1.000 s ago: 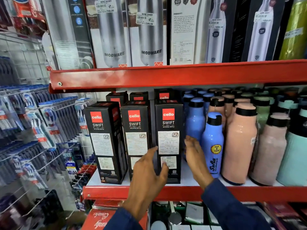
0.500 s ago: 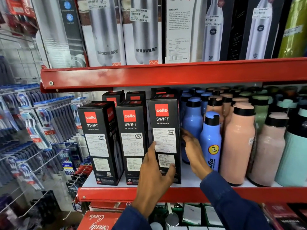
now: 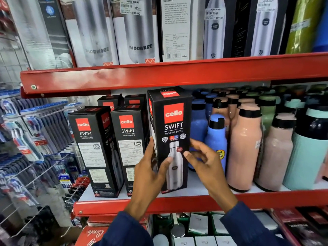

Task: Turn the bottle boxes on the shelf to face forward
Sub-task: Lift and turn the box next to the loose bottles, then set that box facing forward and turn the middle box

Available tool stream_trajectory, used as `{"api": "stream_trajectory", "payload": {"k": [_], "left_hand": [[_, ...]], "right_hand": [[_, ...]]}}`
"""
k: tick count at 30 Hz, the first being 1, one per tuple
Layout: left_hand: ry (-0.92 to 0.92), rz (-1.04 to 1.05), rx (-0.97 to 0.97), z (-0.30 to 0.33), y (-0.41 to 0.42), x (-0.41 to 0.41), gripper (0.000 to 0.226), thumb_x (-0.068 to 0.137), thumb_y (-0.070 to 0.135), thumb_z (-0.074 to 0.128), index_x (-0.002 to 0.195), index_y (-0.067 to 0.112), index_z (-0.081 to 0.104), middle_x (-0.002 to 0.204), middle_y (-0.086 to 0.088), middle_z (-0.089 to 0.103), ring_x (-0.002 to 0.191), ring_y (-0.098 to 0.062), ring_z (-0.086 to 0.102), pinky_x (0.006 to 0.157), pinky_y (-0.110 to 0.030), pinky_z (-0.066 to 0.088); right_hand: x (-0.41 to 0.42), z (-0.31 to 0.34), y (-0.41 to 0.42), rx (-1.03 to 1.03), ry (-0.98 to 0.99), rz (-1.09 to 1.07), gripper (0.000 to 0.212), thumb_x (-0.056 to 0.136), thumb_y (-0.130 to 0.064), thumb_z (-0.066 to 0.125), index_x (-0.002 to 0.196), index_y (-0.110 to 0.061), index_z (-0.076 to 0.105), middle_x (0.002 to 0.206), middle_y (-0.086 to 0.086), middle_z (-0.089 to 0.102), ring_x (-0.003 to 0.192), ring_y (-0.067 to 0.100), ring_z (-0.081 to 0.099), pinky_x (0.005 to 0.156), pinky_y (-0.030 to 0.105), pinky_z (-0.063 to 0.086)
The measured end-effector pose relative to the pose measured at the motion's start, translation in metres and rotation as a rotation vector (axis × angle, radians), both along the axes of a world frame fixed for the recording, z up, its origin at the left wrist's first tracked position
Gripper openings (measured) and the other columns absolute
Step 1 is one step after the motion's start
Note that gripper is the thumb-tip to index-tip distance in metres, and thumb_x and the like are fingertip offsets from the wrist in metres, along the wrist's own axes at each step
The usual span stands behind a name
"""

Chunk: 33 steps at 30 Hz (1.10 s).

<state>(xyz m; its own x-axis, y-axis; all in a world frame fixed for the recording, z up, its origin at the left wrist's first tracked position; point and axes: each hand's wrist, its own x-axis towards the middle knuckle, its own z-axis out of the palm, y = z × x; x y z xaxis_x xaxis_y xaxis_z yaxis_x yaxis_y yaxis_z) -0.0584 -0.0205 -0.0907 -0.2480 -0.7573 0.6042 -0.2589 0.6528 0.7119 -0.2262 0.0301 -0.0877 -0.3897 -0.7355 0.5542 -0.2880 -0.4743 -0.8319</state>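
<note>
Black cardboard with a red Cello logo, that's the box in play here. The right-hand box [image 3: 171,139] stands upright on the red shelf [image 3: 177,203], long axis vertical, and its picture side (the steel bottle photo) is now aimed at the camera. The left hand [image 3: 150,171] grips it low down, fingers along the left edge and thumb pressed on the front. The right hand [image 3: 204,160] is open with loosely curled fingers, hanging just beside the box's right edge; I can't tell if it's actually touching.

What the next move turns on: two more boxes sit to the left of the held one, the middle box [image 3: 130,150] and the left box [image 3: 96,151], both upright and both showing their label-and-text side instead of the picture. They're left of both hands, so the left hand looks nearer. My guess is the held box gets squared up and let go, then the middle one gets spun round its vertical axis.

More boxes stand in a row behind. To the right the shelf holds loose bottles, a blue bottle [image 3: 215,139] just beside the held box and a peach bottle [image 3: 245,146] further right.
</note>
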Motion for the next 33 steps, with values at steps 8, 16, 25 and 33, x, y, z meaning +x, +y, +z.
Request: {"api": "stream_trajectory", "payload": {"k": [8, 16, 25, 33], "left_hand": [[-0.123, 0.002, 0.010, -0.001, -0.017, -0.002, 0.065, 0.095, 0.036, 0.064, 0.153, 0.033, 0.035, 0.123, 0.010, 0.073, 0.089, 0.019, 0.063, 0.069, 0.005, 0.038], [-0.135, 0.022, 0.101, -0.022, -0.031, -0.007, 0.065, 0.098, 0.037, 0.056, 0.155, 0.041, 0.025, 0.096, 0.003, 0.079, 0.060, -0.005, 0.066, 0.053, -0.016, 0.047], [-0.125, 0.041, 0.110, -0.029, -0.034, -0.008, 0.062, 0.102, 0.021, 0.052, 0.154, 0.040, 0.025, 0.087, -0.002, 0.075, 0.053, -0.004, 0.061, 0.048, -0.010, 0.040], [-0.184, 0.016, 0.115, -0.031, -0.032, -0.007, 0.062, 0.103, 0.006, 0.045, 0.158, 0.026, 0.024, 0.069, -0.007, 0.068, 0.058, -0.006, 0.065, 0.045, -0.008, 0.040]], "right_hand": [[0.006, -0.020, -0.006, 0.000, 0.012, 0.031, 0.057, 0.088, 0.000, 0.065, 0.131, -0.033, 0.049, 0.131, -0.021, 0.058, 0.117, -0.016, 0.054, 0.088, 0.008, 0.047], [0.006, -0.043, -0.024, 0.049, 0.007, 0.003, 0.056, 0.089, -0.007, 0.066, 0.139, -0.022, 0.047, 0.139, -0.006, 0.058, 0.124, -0.007, 0.053, 0.090, 0.007, 0.046], [0.010, -0.040, -0.029, 0.056, 0.051, -0.053, 0.060, 0.090, -0.006, 0.065, 0.125, -0.050, 0.045, 0.127, -0.030, 0.055, 0.118, -0.017, 0.051, 0.089, 0.004, 0.044], [0.012, -0.044, -0.031, 0.038, 0.020, -0.074, 0.056, 0.091, -0.004, 0.063, 0.135, -0.034, 0.046, 0.131, -0.025, 0.054, 0.117, -0.017, 0.052, 0.091, 0.005, 0.044]]}}
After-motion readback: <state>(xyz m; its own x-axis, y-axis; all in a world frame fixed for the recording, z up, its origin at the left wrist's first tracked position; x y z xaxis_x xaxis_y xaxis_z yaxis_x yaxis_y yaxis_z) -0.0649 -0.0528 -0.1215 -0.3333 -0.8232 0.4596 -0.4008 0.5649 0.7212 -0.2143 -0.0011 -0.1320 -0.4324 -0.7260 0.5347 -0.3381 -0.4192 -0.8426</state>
